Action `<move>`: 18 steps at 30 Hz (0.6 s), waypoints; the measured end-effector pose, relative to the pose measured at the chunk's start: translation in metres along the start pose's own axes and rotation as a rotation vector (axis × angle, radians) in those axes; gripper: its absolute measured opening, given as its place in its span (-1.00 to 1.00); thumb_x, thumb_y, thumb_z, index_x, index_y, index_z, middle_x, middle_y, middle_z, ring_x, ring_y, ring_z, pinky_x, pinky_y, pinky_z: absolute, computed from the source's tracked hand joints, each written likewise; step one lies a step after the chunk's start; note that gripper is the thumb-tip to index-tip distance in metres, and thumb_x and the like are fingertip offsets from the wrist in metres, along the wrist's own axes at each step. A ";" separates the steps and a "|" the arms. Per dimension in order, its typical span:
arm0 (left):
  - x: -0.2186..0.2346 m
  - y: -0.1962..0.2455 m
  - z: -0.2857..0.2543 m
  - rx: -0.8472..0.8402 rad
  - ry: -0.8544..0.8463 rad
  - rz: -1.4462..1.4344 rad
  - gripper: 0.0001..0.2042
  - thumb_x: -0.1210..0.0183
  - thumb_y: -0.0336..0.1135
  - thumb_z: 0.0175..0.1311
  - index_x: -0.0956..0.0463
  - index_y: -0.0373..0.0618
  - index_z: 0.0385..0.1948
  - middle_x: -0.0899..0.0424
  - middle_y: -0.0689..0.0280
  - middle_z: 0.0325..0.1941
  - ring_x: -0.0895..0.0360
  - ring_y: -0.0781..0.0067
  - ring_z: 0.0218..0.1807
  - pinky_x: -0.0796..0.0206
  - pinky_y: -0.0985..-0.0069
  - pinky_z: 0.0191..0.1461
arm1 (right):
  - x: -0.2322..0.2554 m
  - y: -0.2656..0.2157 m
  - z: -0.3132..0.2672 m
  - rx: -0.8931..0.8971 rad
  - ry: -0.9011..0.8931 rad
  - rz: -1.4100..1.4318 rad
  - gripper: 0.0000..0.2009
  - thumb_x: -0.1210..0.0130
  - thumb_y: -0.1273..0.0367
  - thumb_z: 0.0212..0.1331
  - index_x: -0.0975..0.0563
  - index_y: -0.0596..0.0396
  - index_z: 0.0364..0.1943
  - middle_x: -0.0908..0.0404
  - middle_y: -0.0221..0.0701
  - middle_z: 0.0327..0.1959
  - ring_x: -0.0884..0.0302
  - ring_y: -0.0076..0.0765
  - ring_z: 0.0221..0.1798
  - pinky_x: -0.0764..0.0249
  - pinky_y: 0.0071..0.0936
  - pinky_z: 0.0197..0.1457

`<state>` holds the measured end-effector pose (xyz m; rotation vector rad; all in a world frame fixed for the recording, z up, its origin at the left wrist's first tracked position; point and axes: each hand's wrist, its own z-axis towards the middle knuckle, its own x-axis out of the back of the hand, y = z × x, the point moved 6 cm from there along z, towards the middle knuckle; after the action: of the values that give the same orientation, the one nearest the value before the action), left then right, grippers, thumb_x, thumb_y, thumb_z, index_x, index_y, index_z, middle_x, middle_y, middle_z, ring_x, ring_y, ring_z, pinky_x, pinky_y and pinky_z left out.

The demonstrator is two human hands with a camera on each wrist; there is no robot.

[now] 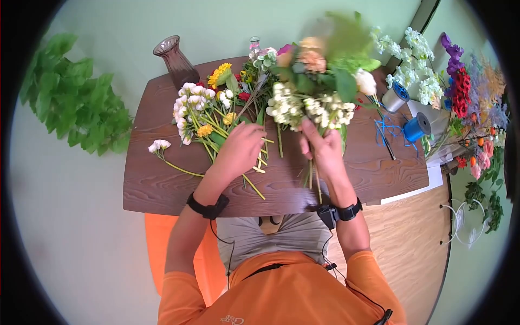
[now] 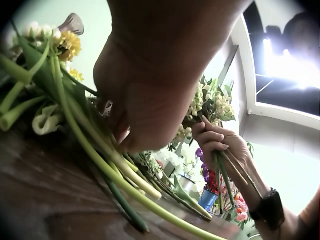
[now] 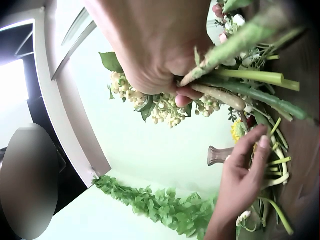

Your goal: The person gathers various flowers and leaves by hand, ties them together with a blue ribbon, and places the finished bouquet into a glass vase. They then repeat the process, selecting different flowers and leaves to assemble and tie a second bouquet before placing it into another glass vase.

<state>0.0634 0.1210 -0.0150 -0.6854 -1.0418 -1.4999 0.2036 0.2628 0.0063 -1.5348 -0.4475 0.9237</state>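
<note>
Green leaves [image 1: 348, 39] blur atop the bouquet [image 1: 313, 61] in the head view, their edges lost. The right hand [image 1: 325, 151] has its fingers closed around the bouquet's stems, above the table [image 1: 157, 189]. The left hand's [image 1: 242, 149] fingers bend loosely, thumb and forefinger slightly apart, at the loose stems [image 1: 253, 186]; whether they touch one is unclear.

The right hand [image 1: 327, 154] grips a bouquet [image 1: 313, 60] of white berries, peach blooms and leaves over the right half of the table [image 1: 157, 189], its stem ends towards the near edge. The left hand [image 1: 242, 149] is at the stems of loose flowers [image 1: 205, 130] left of the middle. A tinted glass vase [image 1: 180, 64] stands at the far left corner, a blue spool [image 1: 416, 128] near the right edge
</note>
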 end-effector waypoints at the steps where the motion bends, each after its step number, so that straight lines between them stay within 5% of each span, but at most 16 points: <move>1: 0.009 -0.007 -0.003 0.149 0.052 -0.204 -0.74 -0.16 -0.35 0.41 -0.53 -0.20 0.06 -0.64 0.13 0.03 -0.59 0.05 0.11 -0.37 0.19 0.31 | -0.009 0.004 -0.002 -0.027 -0.041 -0.027 -0.87 -0.13 0.43 0.44 -0.45 0.12 -0.06 -0.59 -0.42 -0.30 -0.38 -0.65 -0.60 -0.16 -0.67 -0.65; 3: 0.013 -0.012 -0.011 0.298 0.095 -0.409 -0.77 -0.11 -0.39 0.45 -0.53 -0.24 0.06 -0.67 0.14 0.00 -0.62 0.10 0.08 -0.40 0.26 0.28 | -0.031 0.007 -0.001 0.016 -0.156 -0.065 -0.67 -0.01 0.61 0.38 -0.36 0.11 0.18 -0.58 -0.43 -0.23 -0.35 -0.66 -0.58 -0.22 -0.66 -0.61; 5: 0.009 -0.024 -0.033 0.496 0.343 -0.959 -0.77 -0.01 -0.38 0.56 -0.49 -0.28 0.08 -0.71 0.14 0.00 -0.67 0.27 0.05 -0.46 0.38 0.17 | -0.056 0.013 0.003 0.034 -0.228 0.015 -0.48 0.07 0.66 0.35 -0.20 0.07 0.38 -0.55 -0.41 -0.17 -0.35 -0.65 -0.57 -0.28 -0.66 -0.56; 7: 0.008 -0.022 -0.044 0.582 0.290 -1.045 -0.71 0.02 -0.30 0.61 -0.43 -0.30 0.18 -0.66 0.09 0.13 -0.62 0.39 0.14 -0.45 0.42 0.18 | -0.082 0.013 0.011 0.049 -0.316 0.050 -0.40 0.09 0.66 0.36 -0.09 0.04 0.46 -0.52 -0.39 -0.15 -0.36 -0.64 -0.57 -0.33 -0.65 -0.52; 10: 0.000 -0.021 -0.060 0.648 0.281 -1.125 -0.52 0.01 -0.27 0.61 -0.22 -0.37 0.41 -0.55 0.06 0.27 -0.57 0.30 0.26 -0.43 0.38 0.29 | -0.104 0.046 0.037 0.008 -0.316 0.113 -0.53 -0.04 0.53 0.43 -0.20 -0.05 0.34 -0.53 -0.47 -0.25 -0.40 -0.67 -0.57 -0.22 -0.69 -0.59; 15: -0.017 -0.021 -0.075 0.721 0.285 -1.206 -0.48 -0.02 -0.26 0.60 -0.17 -0.37 0.45 -0.49 0.08 0.34 -0.53 0.29 0.32 -0.38 0.36 0.36 | -0.111 0.085 0.054 -0.123 -0.200 0.042 -0.66 -0.14 0.41 0.44 -0.23 0.07 0.11 -0.53 -0.39 -0.31 -0.44 -0.62 -0.60 -0.36 -0.60 -0.63; 18: -0.022 -0.017 -0.076 0.687 0.323 -1.319 -0.43 -0.10 -0.44 0.52 -0.09 -0.38 0.48 -0.42 0.10 0.39 -0.46 0.37 0.36 -0.29 0.42 0.41 | -0.112 0.090 0.055 -0.169 -0.204 0.005 -0.60 -0.21 0.40 0.40 -0.27 0.09 0.18 -0.59 -0.41 -0.32 -0.54 -0.58 -0.51 -0.44 -0.61 -0.54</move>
<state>0.0608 0.0633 -0.0709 0.9082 -1.7233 -1.9799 0.0738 0.1976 -0.0437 -1.5997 -0.6825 1.0745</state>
